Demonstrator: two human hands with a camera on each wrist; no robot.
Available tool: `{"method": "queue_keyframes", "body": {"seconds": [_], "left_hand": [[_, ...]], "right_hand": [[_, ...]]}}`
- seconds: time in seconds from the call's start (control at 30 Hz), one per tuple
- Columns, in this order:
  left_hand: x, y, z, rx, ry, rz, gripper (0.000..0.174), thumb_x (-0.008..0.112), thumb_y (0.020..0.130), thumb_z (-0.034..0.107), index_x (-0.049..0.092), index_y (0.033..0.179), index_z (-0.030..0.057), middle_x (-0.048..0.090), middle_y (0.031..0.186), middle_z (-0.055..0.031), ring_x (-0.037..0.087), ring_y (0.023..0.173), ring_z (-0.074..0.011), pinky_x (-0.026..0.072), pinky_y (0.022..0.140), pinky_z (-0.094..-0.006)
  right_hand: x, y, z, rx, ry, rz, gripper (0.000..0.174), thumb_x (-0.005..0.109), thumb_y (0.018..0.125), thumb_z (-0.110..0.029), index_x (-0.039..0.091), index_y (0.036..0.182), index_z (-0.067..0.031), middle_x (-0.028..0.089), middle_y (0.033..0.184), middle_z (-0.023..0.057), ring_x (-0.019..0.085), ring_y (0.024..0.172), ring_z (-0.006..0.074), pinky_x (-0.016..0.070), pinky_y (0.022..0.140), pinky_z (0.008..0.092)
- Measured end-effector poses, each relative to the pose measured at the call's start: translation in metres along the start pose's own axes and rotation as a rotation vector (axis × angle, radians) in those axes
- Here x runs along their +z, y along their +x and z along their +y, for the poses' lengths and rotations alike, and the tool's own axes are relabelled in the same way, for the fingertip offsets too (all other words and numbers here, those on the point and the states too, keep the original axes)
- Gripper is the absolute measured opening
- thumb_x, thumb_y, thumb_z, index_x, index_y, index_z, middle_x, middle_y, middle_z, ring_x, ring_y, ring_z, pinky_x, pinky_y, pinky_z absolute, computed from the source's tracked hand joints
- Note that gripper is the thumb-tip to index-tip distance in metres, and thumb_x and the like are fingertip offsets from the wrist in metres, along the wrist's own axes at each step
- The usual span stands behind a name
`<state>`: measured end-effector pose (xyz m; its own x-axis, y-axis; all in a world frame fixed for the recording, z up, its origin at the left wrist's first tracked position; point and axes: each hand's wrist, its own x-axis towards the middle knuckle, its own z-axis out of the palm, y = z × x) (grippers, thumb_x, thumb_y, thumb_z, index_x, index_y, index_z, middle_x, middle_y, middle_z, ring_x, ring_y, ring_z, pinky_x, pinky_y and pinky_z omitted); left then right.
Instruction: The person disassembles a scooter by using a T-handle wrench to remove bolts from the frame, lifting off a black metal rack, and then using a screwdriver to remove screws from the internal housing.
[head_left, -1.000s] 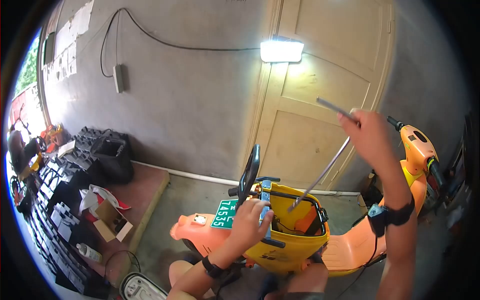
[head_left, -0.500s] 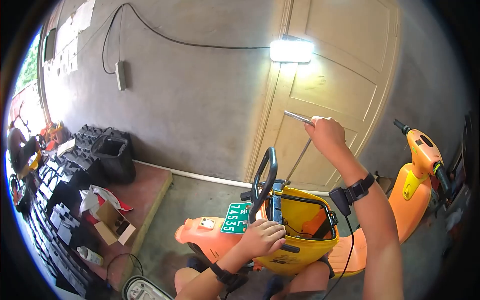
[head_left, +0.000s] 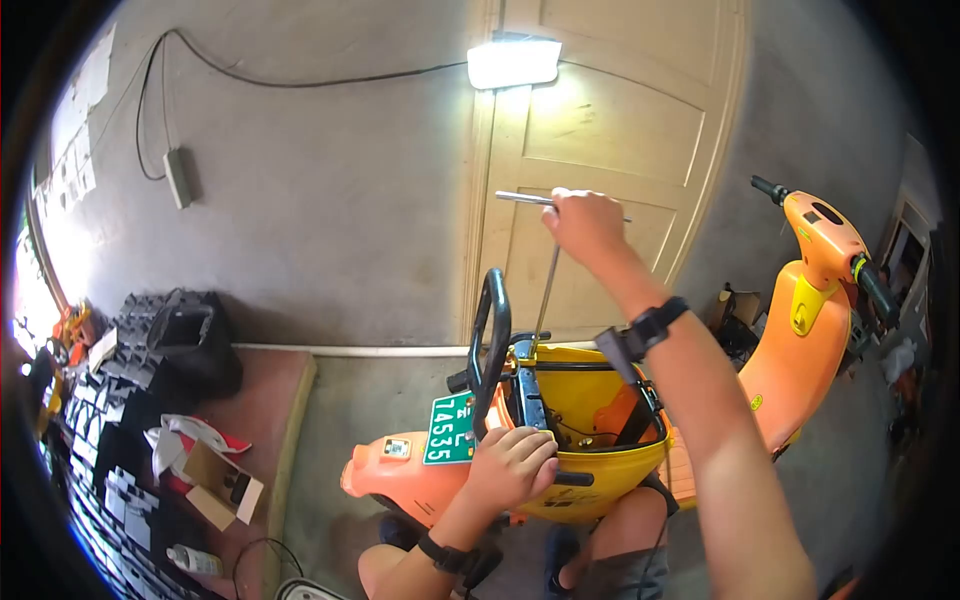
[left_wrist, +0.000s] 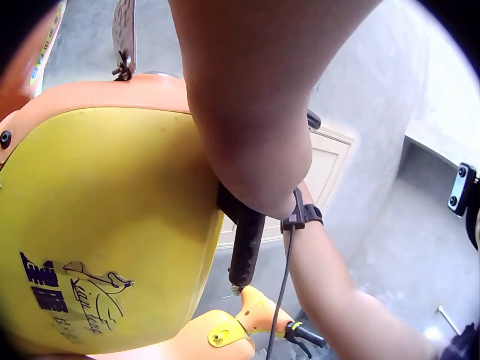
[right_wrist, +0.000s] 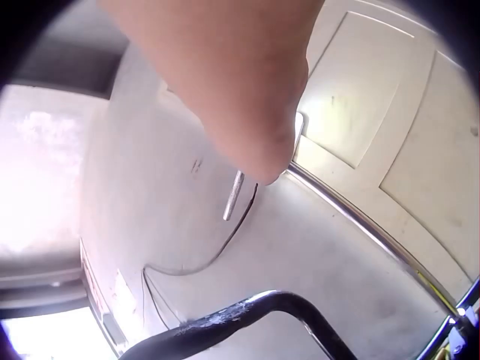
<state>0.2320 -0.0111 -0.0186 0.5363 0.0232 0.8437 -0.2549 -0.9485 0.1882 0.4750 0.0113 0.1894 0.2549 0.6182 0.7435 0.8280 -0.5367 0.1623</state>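
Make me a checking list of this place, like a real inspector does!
Surface: grey floor under an orange-and-yellow scooter.
Job's things: T-shaped tool, its rod reaching down by the yellow compartment.
Clutter: open cardboard box, white bottle and black bin, left of the scooter.
Hands: right hand grips the tool's top; left hand rests at the compartment's edge, finger contact partly hidden.
Cables: dark wall cable reaches the bright lamp; another cord hangs from the right wrist's strap.
Surroundings: grey wall, cream door.

Yellow bin [head_left: 600,488], orange scooter [head_left: 800,370], seemingly cream door [head_left: 610,150]
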Motion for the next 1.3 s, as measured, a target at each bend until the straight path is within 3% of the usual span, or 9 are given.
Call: {"method": "queue_keyframes", "body": {"seconds": [0.13,0.33,0.57,0.8,1.13,1.17,1.23,1.27,1.3], "left_hand": [[-0.002,0.0,0.002,-0.019,0.012,-0.017,0.015,0.061,0.08,0.017,0.068,0.091,0.0104,0.069,0.092,-0.0008,0.065,0.089,-0.0183,0.0445,0.072,-0.0317],[0.003,-0.003,0.001,-0.014,0.055,0.011,0.013,0.063,0.081,0.021,0.07,0.088,0.0134,0.07,0.09,0.0035,0.065,0.087,-0.0144,0.0457,0.073,-0.0304],[0.003,-0.003,0.002,-0.005,0.021,0.033,0.012,0.065,0.08,0.021,0.069,0.087,0.0126,0.069,0.092,0.0024,0.065,0.088,-0.014,0.0444,0.071,-0.03],[0.001,0.002,0.004,-0.014,0.046,0.049,0.009,0.062,0.08,0.019,0.068,0.083,0.0129,0.069,0.086,0.0031,0.066,0.083,-0.0137,0.0438,0.068,-0.0296],[-0.001,0.006,0.003,0.018,0.078,0.078,0.011,0.06,0.08,0.02,0.069,0.081,0.0146,0.069,0.082,0.0051,0.065,0.077,-0.0125,0.0427,0.067,-0.0285],[-0.003,0.002,0.004,-0.028,0.022,-0.016,0.012,0.063,0.078,0.015,0.067,0.088,0.0117,0.068,0.093,-0.0024,0.065,0.087,-0.0189,0.0454,0.073,-0.0324],[0.003,0.001,0.0,0.098,0.096,0.076,0.01,0.059,0.089,0.014,0.063,0.087,0.0052,0.062,0.071,-0.0059,0.059,0.066,-0.0212,0.0485,0.065,-0.0363],[-0.003,0.001,0.011,-0.099,-0.088,-0.004,0.009,0.062,0.082,0.01,0.067,0.083,0.0035,0.067,0.086,-0.0114,0.06,0.085,-0.0301,0.0446,0.084,-0.0436],[-0.011,0.009,0.015,-0.078,-0.222,0.016,0.011,0.062,0.083,0.011,0.067,0.088,0.0024,0.066,0.093,-0.0143,0.061,0.087,-0.0322,0.0456,0.082,-0.0458]], "right_hand": [[0.024,0.0,-0.008,-0.051,-0.014,0.391,0.016,0.062,0.077,-0.026,0.06,0.072,-0.0113,0.06,0.07,0.0057,0.06,0.077,0.0276,0.0433,0.072,0.0426],[0.024,0.005,-0.023,-0.089,0.237,0.386,0.024,0.069,0.074,-0.03,0.056,0.065,-0.0112,0.056,0.069,0.0026,0.055,0.077,0.025,0.037,0.074,0.0408],[0.026,0.004,-0.011,0.053,0.161,0.471,0.042,0.072,0.073,-0.041,0.054,0.049,-0.0118,0.055,0.056,0.0008,0.052,0.067,0.0226,0.0329,0.069,0.0389],[0.037,0.006,-0.006,0.062,0.232,0.538,0.028,0.069,0.067,-0.025,0.053,0.048,-0.0125,0.052,0.053,-0.0005,0.051,0.064,0.0202,0.0315,0.07,0.0383],[0.03,0.004,-0.003,-0.007,0.262,0.392,0.02,0.062,0.068,-0.023,0.054,0.055,-0.0104,0.056,0.062,0.0035,0.056,0.067,0.0246,0.0355,0.071,0.04],[0.03,0.003,-0.001,-0.036,0.263,0.357,0.021,0.062,0.07,-0.025,0.055,0.057,-0.0104,0.058,0.064,0.0041,0.057,0.068,0.0255,0.0369,0.071,0.0411],[0.023,0.001,0.002,-0.038,0.253,0.282,0.021,0.061,0.073,-0.027,0.056,0.061,-0.0106,0.059,0.066,0.0051,0.059,0.069,0.0264,0.0383,0.072,0.0427],[0.02,-0.001,0.003,-0.052,0.257,0.206,0.021,0.061,0.075,-0.029,0.058,0.065,-0.0107,0.06,0.068,0.0061,0.06,0.071,0.0272,0.0396,0.072,0.0443],[0.02,-0.002,0.004,-0.04,0.25,0.139,0.022,0.06,0.078,-0.032,0.06,0.072,-0.0107,0.062,0.071,0.0078,0.061,0.073,0.0282,0.041,0.071,0.0475]]}}
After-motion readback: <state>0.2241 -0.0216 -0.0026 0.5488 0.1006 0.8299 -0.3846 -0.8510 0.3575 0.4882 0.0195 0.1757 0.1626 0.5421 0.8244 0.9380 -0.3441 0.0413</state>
